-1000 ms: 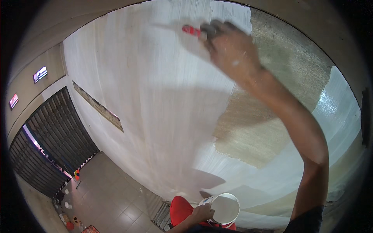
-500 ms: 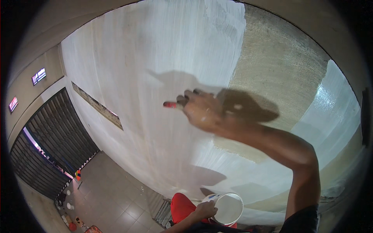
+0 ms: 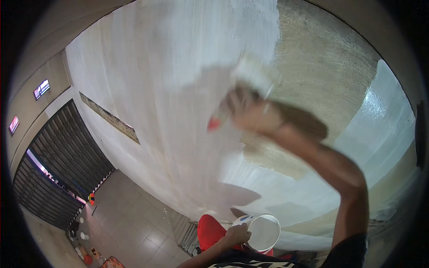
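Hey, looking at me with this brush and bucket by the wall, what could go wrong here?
The left hand grips the bucket near its rim; if that grip slips, the bucket might tip and spill. The right hand holds the brush up at the wall, so paint might drip onto the red trousers lower down.

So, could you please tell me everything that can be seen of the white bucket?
The white bucket is round and open-topped, with a smooth, plastic-looking wall, a thin rim and a blue mark on its outer side. Its mouth faces the camera and the inside looks pale; how full it is, I cannot tell. It is at the bottom of the view, in front of the painted wall, right of a red-clad knee. The left hand grips its left side.
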